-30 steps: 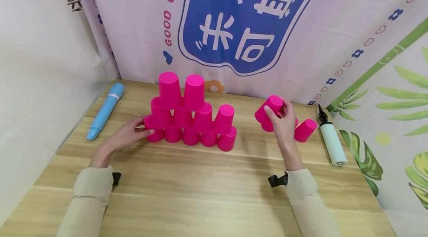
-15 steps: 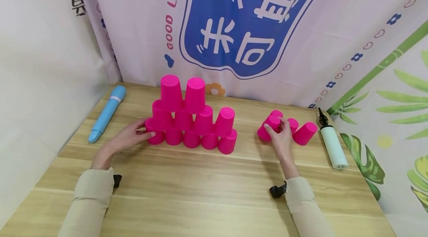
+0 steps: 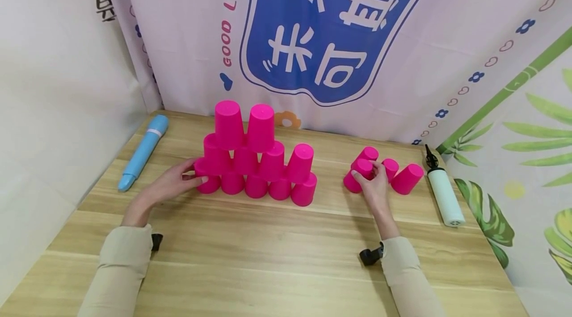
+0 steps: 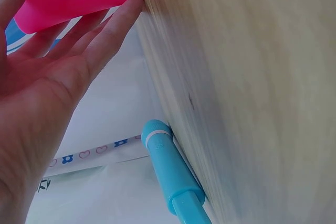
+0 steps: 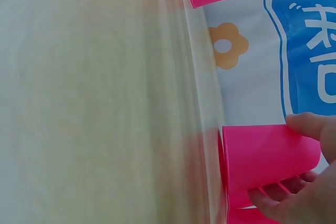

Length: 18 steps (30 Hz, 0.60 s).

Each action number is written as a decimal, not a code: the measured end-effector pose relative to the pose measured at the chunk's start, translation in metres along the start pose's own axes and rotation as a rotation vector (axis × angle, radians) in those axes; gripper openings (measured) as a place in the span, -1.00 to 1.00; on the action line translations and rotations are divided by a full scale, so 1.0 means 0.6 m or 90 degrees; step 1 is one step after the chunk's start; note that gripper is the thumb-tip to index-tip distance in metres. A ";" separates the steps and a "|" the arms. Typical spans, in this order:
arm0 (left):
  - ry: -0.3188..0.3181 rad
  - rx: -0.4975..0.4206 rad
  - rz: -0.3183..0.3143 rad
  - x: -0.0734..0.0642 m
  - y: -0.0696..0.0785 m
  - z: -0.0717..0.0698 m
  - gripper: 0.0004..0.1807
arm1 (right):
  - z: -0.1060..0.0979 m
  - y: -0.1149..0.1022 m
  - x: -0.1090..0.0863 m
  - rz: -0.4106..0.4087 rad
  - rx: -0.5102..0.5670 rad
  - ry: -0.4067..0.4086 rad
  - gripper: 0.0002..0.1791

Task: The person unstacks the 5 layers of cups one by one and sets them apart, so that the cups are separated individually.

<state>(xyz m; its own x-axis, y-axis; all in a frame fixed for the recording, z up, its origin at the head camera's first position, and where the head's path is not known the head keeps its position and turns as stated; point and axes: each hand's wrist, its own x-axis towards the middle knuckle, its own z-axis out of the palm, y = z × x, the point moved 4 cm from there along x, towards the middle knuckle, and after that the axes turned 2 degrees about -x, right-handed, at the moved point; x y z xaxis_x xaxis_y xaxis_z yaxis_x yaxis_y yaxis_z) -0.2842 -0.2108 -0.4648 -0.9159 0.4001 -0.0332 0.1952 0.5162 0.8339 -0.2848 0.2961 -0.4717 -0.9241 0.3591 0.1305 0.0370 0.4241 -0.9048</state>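
Upside-down pink cups (image 3: 256, 185) form a stepped wall on the table, with a bottom row, a second row and two cups (image 3: 261, 128) on top. My left hand (image 3: 172, 181) holds the leftmost bottom cup (image 3: 210, 184), thumb in front and fingers behind; the left wrist view shows the fingers along its side. On the right, my right hand (image 3: 374, 185) grips another upside-down pink cup (image 3: 353, 182) between thumb and fingers. Its rim is at the tabletop in the right wrist view. Behind and beside it stand several more pink cups (image 3: 407, 179), partly hidden by the hand.
A blue pump-like tube (image 3: 144, 153) lies at the table's left edge. At the right edge lies a pale green hand pump (image 3: 445, 198) with a black nozzle. A printed cloth (image 3: 178, 34) hangs right behind the wooden table (image 3: 268, 257).
My right hand has lowered its cup from a tilted, raised position to the table, in front of the other loose cups. The left hand stays at the same bottom cup. The head view tilted slightly.
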 end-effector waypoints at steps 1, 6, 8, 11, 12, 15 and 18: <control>0.000 0.000 0.000 0.000 0.000 0.000 -0.26 | 0.000 0.000 0.000 0.000 0.000 -0.002 -0.27; 0.001 0.000 -0.001 -0.002 -0.003 0.000 -0.25 | 0.003 -0.004 -0.002 -0.004 -0.014 -0.011 -0.28; 0.001 -0.001 -0.003 -0.003 -0.003 -0.001 -0.25 | 0.004 -0.004 -0.002 -0.007 -0.026 -0.013 -0.28; 0.004 -0.001 -0.005 -0.004 -0.004 -0.002 -0.25 | 0.005 -0.006 -0.003 -0.013 -0.030 -0.015 -0.25; 0.005 -0.002 -0.006 -0.004 -0.004 -0.002 -0.25 | 0.004 -0.008 -0.005 -0.019 -0.031 -0.012 -0.24; 0.004 -0.003 -0.004 -0.004 -0.004 -0.001 -0.26 | -0.001 -0.029 -0.018 -0.060 -0.029 0.007 -0.19; 0.004 -0.002 -0.003 -0.004 -0.002 -0.002 -0.26 | -0.009 -0.075 -0.034 -0.160 -0.040 0.050 -0.20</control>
<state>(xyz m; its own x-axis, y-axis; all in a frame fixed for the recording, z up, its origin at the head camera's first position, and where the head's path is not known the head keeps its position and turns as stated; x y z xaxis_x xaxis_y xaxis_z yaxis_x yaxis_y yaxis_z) -0.2825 -0.2135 -0.4651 -0.9190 0.3928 -0.0333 0.1900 0.5154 0.8356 -0.2657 0.2743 -0.4311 -0.8749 0.2988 0.3811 -0.1637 0.5581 -0.8135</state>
